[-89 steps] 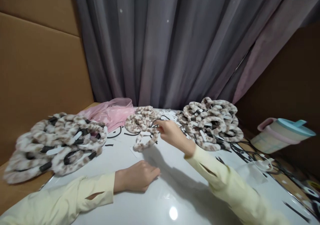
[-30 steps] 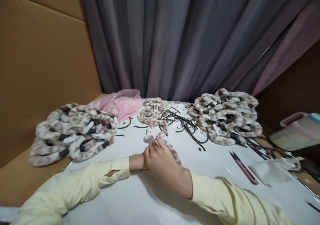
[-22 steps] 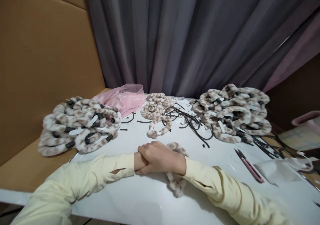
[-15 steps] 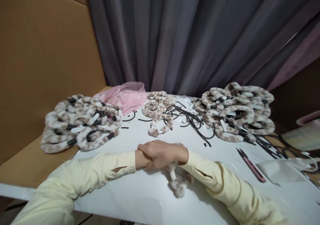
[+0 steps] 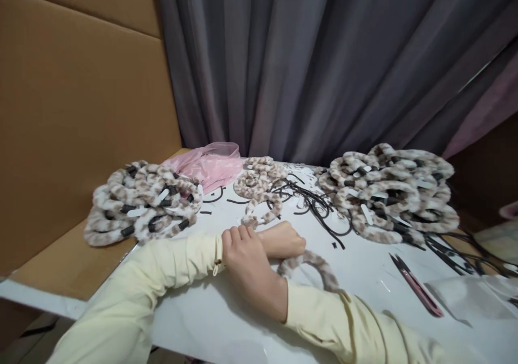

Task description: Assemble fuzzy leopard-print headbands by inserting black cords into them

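Observation:
My left hand (image 5: 286, 240) reaches rightward across the middle of the table, closed with its back up. Beneath and beside it curves a spotted furry ring (image 5: 318, 267), touching the fist; the fingers on it are hidden. My right hand (image 5: 251, 269) is wrapped around my left wrist, close to the yellow cuff. Part of the ring disappears behind my right sleeve (image 5: 319, 321). Just beyond my hands lies another furry ring (image 5: 273, 210) on the white table (image 5: 194, 310).
Furry rings with dark bands and white tags are heaped at left (image 5: 141, 205) and right (image 5: 388, 194). Black cords (image 5: 319, 197) and a pink plastic bag (image 5: 214, 164) lie further back. Pink-handled thread snips (image 5: 418, 288) rest at right. Cardboard (image 5: 81, 94) walls the left.
My right hand has shifted from over my left hand onto my left wrist, uncovering the left fist. The furry ring has turned and moved up and right. The view has shifted slightly.

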`<state>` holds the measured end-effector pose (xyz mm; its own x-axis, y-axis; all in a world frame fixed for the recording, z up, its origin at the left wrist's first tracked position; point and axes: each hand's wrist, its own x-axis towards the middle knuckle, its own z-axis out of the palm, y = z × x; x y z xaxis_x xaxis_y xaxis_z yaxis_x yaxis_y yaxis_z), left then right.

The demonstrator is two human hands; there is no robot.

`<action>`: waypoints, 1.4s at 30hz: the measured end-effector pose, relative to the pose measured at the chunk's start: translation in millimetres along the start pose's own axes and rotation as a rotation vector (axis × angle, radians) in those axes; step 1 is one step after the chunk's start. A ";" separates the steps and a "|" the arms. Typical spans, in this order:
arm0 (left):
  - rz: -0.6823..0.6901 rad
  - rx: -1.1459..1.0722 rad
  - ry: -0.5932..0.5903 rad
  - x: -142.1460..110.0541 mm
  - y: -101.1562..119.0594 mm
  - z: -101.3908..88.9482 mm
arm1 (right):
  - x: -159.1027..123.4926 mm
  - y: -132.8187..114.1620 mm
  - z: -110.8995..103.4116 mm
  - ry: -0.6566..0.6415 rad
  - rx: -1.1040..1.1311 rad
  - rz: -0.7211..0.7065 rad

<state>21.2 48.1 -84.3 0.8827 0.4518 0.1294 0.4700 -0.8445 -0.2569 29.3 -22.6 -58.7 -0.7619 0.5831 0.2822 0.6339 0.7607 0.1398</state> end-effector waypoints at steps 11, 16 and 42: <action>0.119 0.011 0.026 27.2 -4.9 -34.7 | -35.2 -26.3 -9.1 0.349 -0.008 -0.214; 0.310 0.089 0.162 26.8 2.0 -44.2 | -35.9 -27.8 -8.6 0.322 0.010 -0.274; -0.179 -0.211 0.304 52.9 -20.1 -31.6 | -32.7 19.3 0.2 0.361 0.042 -0.141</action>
<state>58.6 79.8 -42.0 0.7336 0.5187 0.4391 0.5798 -0.8147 -0.0063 66.4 -26.9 -65.5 -0.7404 0.3396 0.5801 0.5145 0.8417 0.1639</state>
